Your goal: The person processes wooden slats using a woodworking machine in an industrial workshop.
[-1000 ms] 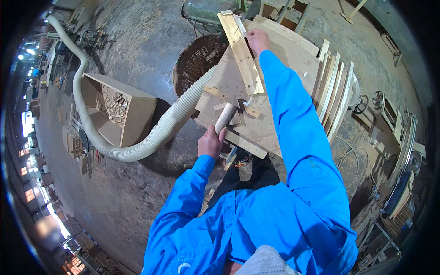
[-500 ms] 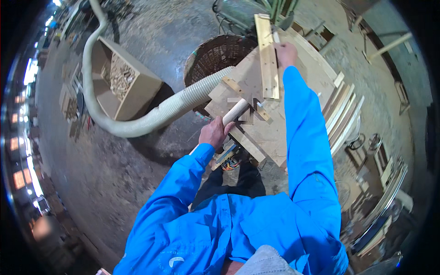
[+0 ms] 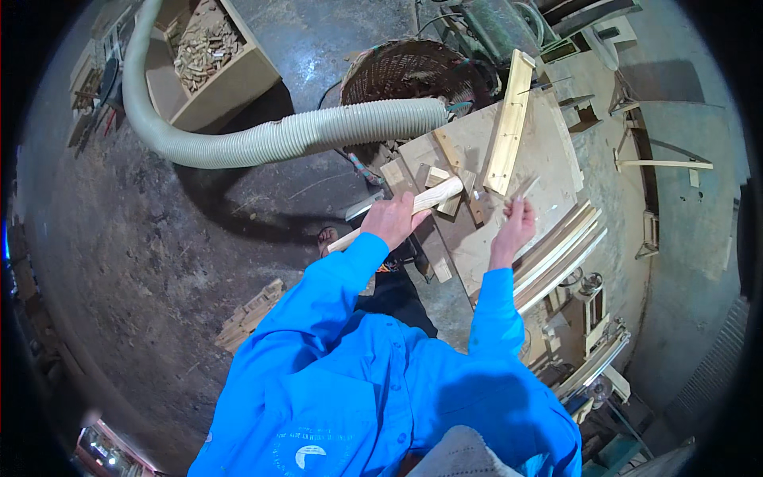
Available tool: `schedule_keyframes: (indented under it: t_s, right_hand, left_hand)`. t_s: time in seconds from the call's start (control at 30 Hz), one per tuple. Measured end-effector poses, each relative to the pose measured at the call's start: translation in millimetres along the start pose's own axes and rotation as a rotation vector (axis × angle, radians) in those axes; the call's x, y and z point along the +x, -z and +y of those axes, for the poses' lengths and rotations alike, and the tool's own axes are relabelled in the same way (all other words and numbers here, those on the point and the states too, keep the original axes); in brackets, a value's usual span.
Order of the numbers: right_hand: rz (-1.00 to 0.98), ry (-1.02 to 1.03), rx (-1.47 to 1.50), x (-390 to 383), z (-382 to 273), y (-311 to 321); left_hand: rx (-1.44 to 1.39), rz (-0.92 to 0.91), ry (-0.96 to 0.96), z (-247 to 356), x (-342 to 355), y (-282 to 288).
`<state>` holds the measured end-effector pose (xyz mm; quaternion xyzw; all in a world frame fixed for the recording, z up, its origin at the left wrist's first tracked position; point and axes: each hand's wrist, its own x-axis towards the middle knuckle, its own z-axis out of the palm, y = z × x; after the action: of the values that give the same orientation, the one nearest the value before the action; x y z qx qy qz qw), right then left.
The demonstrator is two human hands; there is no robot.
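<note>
My left hand [image 3: 389, 220] is wrapped round a pale wooden stick [image 3: 439, 193]. The stick's broad end rests over or just above small wood blocks at the machine table's near left part, and its other end shows below my wrist. Over the right side of the board-topped table [image 3: 548, 151], my right hand [image 3: 515, 229] has its fingers pinched together. A thin pale piece [image 3: 526, 188], smeared by motion, sticks out of them; its kind is unclear. Just beyond lies a long wooden bar [image 3: 509, 127] with dark screw holes. A short wooden strip [image 3: 458, 175] is fixed left of it.
A ribbed white hose [image 3: 294, 137] runs from the left to the table's far left edge. Behind it stands a wicker basket [image 3: 373, 75]; a wooden bin [image 3: 230, 79] of offcuts is far left. Long wood strips [image 3: 560, 254] lie along the table's right side.
My right hand has come back from beside the far part of the long bar, now with a thin piece. The left hand keeps hold of the stick. The whole view has shifted.
</note>
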<state>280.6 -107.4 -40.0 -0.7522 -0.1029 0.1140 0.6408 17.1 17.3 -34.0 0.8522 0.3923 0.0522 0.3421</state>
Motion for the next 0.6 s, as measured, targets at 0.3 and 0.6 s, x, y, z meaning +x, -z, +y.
schedule_keyframes:
  t_s: [0.3, 0.6]
  right_hand:
    - [-0.336, 0.046, -0.101, -122, -31, -40]
    - [-0.823, 0.471, -0.435, -230, -68, -102]
  left_hand:
    - [-0.257, 0.040, -0.064, -9, -7, 19]
    - [-1.426, 0.041, 0.108, -75, -104, 47]
